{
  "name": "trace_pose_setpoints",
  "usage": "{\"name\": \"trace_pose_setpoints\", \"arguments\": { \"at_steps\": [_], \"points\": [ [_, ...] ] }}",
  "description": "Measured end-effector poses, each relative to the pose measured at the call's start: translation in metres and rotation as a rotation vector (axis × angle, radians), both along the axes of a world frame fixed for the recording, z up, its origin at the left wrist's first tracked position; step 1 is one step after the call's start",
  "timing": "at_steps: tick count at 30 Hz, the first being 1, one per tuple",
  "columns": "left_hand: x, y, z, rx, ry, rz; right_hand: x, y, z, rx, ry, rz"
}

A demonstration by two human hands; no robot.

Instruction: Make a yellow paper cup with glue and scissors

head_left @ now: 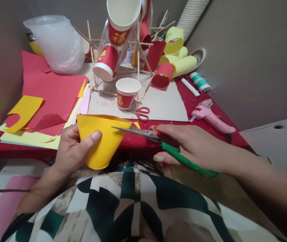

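Observation:
My left hand is wrapped round a yellow paper cone, thumb pressed on its front, holding it with the wide mouth up near the table's front edge. My right hand grips green-handled scissors. Their blades point left and the tips reach the cone's upper right rim. Both hands hover above my lap, over patterned cloth.
On the red-covered table lie red and yellow paper sheets, small red-handled scissors, a red and white paper cup, a stick-and-cup structure, paper rolls, a pink glue gun and a plastic bag.

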State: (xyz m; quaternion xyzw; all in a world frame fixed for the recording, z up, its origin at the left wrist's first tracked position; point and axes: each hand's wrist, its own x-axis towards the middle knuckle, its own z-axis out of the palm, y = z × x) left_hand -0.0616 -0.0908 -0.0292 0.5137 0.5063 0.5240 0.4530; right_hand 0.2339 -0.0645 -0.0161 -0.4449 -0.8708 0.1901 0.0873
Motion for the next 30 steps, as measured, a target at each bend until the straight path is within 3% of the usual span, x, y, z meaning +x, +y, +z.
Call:
{"name": "trace_pose_setpoints", "arguments": {
  "at_steps": [17,30],
  "points": [
    [0.008,-0.001,0.007,-0.023,-0.036,0.082,-0.006,0.0,0.006,-0.113,-0.034,-0.03],
    [0.009,-0.003,0.007,-0.052,-0.018,0.071,-0.005,-0.002,-0.004,-0.032,-0.04,-0.029]
  ]
}}
